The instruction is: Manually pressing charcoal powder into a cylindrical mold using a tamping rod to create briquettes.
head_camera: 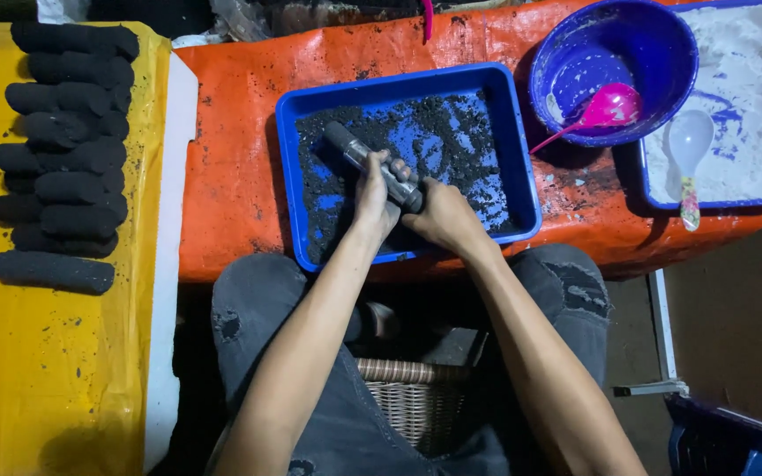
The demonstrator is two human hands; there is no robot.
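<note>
Over the blue tray point(522, 167) of black crumbs, the left hand point(372, 196) and right hand point(441, 216) both clench a dark tube point(359, 154), tilted, seemingly a press. Farther along the orange worktop point(231, 159) sits a blue bowl point(663, 44) holding a pink spoon point(606, 107).

Blue tray point(522, 141) of black granules point(434, 132), orange sheet point(231, 159), yellow sheet point(46, 353), pink spoon point(606, 107).

- Black pressed cylinders point(63, 150) are stacked in rows on a yellow sheet point(37, 370).
- A pink spoon point(606, 107) is rested inside a blue bowl point(654, 40).
- A white spoon point(689, 145) is laid on white powder point(751, 132).
- A woven basket point(412, 397) is seen below.
</note>
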